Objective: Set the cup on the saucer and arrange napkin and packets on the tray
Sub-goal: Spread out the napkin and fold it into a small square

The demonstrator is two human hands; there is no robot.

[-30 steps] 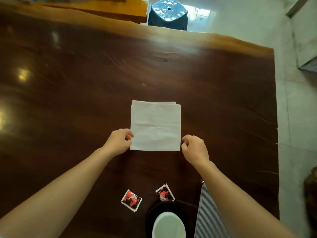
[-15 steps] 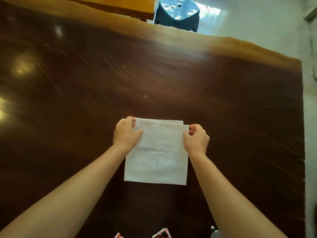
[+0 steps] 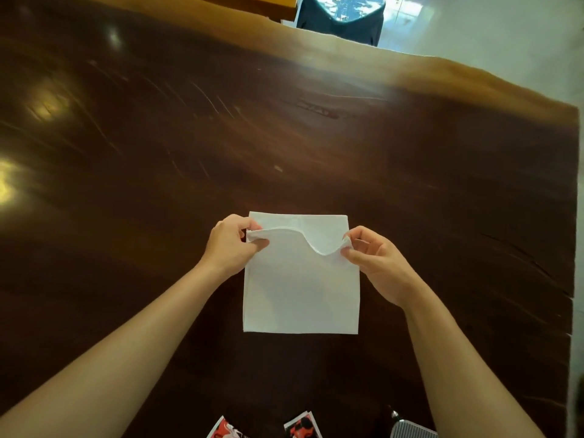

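Note:
A white square napkin [image 3: 300,289] lies on the dark wooden table [image 3: 158,153] in front of me. My left hand [image 3: 230,245] pinches the far left corner of its top layer. My right hand [image 3: 376,257] pinches the far right corner of the same layer. That layer is lifted off the one beneath and sags in a curve between my hands. Two red and white packets [image 3: 226,431] [image 3: 301,426] lie at the bottom edge of the view, partly cut off. A striped corner of the tray [image 3: 410,430] shows beside them. The cup and saucer are out of view.
The table's far edge [image 3: 410,67] runs pale across the top, with a dark blue stool [image 3: 341,17] behind it. A white tiled floor [image 3: 505,33] lies past the table's right edge. Another wooden surface [image 3: 246,1] sits at the back.
My hands went from the napkin's near corners to its far corners, and now lift its top layer. The view tilted up, so cup and saucer dropped out of sight.

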